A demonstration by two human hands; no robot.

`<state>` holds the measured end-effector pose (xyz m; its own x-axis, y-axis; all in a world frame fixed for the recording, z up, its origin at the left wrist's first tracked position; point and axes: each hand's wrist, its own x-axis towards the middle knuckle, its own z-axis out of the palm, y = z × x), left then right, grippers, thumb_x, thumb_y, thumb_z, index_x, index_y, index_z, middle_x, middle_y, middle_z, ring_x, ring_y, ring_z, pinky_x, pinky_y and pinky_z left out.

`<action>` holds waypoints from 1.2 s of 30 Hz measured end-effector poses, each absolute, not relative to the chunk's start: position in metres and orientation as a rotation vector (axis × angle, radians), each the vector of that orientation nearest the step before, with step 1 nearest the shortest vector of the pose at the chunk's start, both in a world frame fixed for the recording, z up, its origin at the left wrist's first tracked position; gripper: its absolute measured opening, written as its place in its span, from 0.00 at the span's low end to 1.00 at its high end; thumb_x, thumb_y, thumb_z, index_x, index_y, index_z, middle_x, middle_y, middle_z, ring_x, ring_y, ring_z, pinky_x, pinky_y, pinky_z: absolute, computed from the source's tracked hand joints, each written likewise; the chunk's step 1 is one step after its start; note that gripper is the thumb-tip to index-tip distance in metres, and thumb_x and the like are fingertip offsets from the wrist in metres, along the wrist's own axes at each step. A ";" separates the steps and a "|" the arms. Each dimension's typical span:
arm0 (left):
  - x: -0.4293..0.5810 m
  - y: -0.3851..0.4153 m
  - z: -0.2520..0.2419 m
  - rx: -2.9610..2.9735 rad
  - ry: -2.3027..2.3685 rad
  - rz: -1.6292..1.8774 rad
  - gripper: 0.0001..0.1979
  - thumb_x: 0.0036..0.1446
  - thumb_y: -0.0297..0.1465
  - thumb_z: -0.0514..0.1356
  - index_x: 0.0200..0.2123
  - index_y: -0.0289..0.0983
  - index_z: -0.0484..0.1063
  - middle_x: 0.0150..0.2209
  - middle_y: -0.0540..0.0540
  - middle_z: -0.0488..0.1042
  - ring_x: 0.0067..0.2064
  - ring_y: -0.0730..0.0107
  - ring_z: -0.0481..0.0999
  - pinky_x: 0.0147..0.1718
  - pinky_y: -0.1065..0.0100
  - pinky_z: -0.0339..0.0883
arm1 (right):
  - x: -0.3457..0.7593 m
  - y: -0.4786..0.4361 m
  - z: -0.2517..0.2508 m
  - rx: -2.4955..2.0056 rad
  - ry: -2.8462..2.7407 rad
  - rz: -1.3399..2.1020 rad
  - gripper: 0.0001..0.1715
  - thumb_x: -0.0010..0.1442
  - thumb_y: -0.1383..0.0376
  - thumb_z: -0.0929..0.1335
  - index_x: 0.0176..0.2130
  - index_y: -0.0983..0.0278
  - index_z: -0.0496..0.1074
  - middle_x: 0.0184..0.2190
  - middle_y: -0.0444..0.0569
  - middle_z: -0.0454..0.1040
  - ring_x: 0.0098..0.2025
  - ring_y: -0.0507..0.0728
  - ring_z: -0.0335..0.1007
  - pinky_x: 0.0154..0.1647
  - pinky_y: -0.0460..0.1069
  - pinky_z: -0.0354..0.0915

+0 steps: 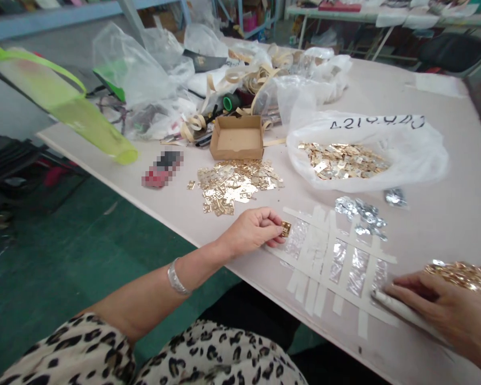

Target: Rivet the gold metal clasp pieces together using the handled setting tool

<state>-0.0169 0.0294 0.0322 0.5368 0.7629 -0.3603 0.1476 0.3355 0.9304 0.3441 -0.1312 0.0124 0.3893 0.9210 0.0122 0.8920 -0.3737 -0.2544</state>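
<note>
My left hand point(258, 231) pinches a small square gold metal plate point(286, 229) between thumb and fingers, at the left end of a taped patch. That patch is clear plastic point(339, 259) under crossing strips of cream tape point(324, 240). At its right end my right hand point(436, 299) is closed around a long, slim white tool point(404, 314), its tip at the tape's edge. The tool's exact kind cannot be made out. Beyond my left hand lies a pile of gold plates point(234, 184). Round silver pieces point(363, 214) rest above the patch.
A white plastic bag point(417, 155) holds many gold pieces. Gold round pieces point(465, 275) lie beyond my right hand. Behind the plates stands an open cardboard box point(236, 152), with bags and tape strips heaped behind it. A blurred-out red and black object point(162, 168) lies near the left table edge.
</note>
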 end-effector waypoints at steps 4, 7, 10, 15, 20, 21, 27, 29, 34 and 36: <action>-0.004 0.014 0.028 1.088 0.905 0.441 0.08 0.56 0.28 0.65 0.39 0.34 0.72 0.29 0.49 0.79 0.33 0.74 0.81 0.30 0.76 0.73 | 0.345 -0.121 0.024 -2.444 -1.651 0.795 0.26 0.41 0.38 0.74 0.27 0.55 0.80 0.26 0.52 0.79 0.26 0.61 0.75 0.28 0.54 0.66; 0.004 0.008 0.026 1.068 0.869 0.421 0.11 0.57 0.27 0.64 0.44 0.35 0.74 0.29 0.50 0.79 0.33 0.76 0.81 0.30 0.78 0.72 | 0.348 -0.117 0.027 -2.404 -1.654 0.840 0.26 0.42 0.39 0.73 0.28 0.57 0.80 0.27 0.52 0.80 0.28 0.60 0.76 0.30 0.54 0.66; 0.009 0.004 0.026 1.079 0.862 0.422 0.13 0.56 0.28 0.65 0.46 0.35 0.75 0.28 0.50 0.79 0.32 0.75 0.81 0.30 0.78 0.72 | 0.347 -0.113 0.033 -2.469 -1.585 0.841 0.24 0.44 0.41 0.72 0.30 0.56 0.81 0.32 0.50 0.81 0.33 0.61 0.77 0.37 0.54 0.67; 0.015 0.002 0.030 1.076 0.904 0.423 0.13 0.53 0.33 0.67 0.42 0.35 0.76 0.26 0.50 0.77 0.32 0.73 0.81 0.31 0.76 0.73 | 0.336 -0.103 0.047 -2.655 -1.570 0.866 0.20 0.50 0.44 0.69 0.30 0.56 0.79 0.28 0.46 0.79 0.30 0.59 0.74 0.34 0.53 0.64; 0.019 0.000 0.038 1.130 0.939 0.437 0.17 0.49 0.39 0.69 0.40 0.35 0.77 0.30 0.48 0.79 0.33 0.70 0.80 0.32 0.73 0.74 | 0.321 -0.108 0.056 -2.413 -1.499 0.887 0.13 0.50 0.53 0.71 0.26 0.60 0.77 0.23 0.46 0.77 0.26 0.56 0.71 0.29 0.50 0.60; 0.019 0.000 0.038 1.144 0.948 0.433 0.19 0.49 0.41 0.69 0.41 0.36 0.77 0.31 0.48 0.79 0.34 0.69 0.80 0.32 0.72 0.74 | 0.319 -0.111 0.056 -2.401 -1.468 0.869 0.11 0.50 0.55 0.71 0.26 0.60 0.77 0.23 0.45 0.77 0.25 0.55 0.70 0.28 0.49 0.60; 0.025 0.006 0.017 1.211 0.934 0.406 0.23 0.47 0.46 0.69 0.40 0.35 0.77 0.31 0.45 0.81 0.35 0.63 0.81 0.33 0.70 0.76 | 0.303 -0.119 0.056 -2.315 -1.348 0.564 0.04 0.52 0.64 0.69 0.27 0.62 0.74 0.22 0.42 0.74 0.26 0.51 0.67 0.27 0.45 0.60; 0.030 0.003 0.017 1.210 0.926 0.423 0.22 0.47 0.45 0.69 0.40 0.35 0.77 0.32 0.45 0.81 0.36 0.63 0.81 0.34 0.69 0.76 | 0.291 -0.121 0.056 -2.225 -1.350 0.578 0.06 0.55 0.63 0.69 0.29 0.62 0.75 0.24 0.42 0.75 0.27 0.50 0.69 0.29 0.45 0.62; 0.043 -0.015 0.032 1.176 0.918 0.462 0.15 0.50 0.37 0.67 0.40 0.35 0.78 0.30 0.47 0.80 0.34 0.67 0.81 0.34 0.71 0.76 | 0.248 -0.125 0.048 -1.819 -1.179 0.667 0.13 0.58 0.55 0.71 0.34 0.62 0.79 0.25 0.44 0.75 0.28 0.51 0.70 0.29 0.46 0.66; 0.048 -0.019 0.032 1.163 0.905 0.460 0.13 0.51 0.32 0.65 0.40 0.35 0.78 0.30 0.48 0.80 0.33 0.70 0.80 0.33 0.72 0.75 | 0.230 -0.123 0.041 -1.732 -1.081 0.657 0.12 0.57 0.55 0.72 0.36 0.61 0.79 0.24 0.43 0.75 0.26 0.51 0.70 0.28 0.46 0.66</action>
<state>0.0483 -0.0187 0.0323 0.5792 0.7277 -0.3674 0.1315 0.3614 0.9231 0.2303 -0.1233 0.0410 0.4630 0.8854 0.0411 0.3709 -0.1514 -0.9162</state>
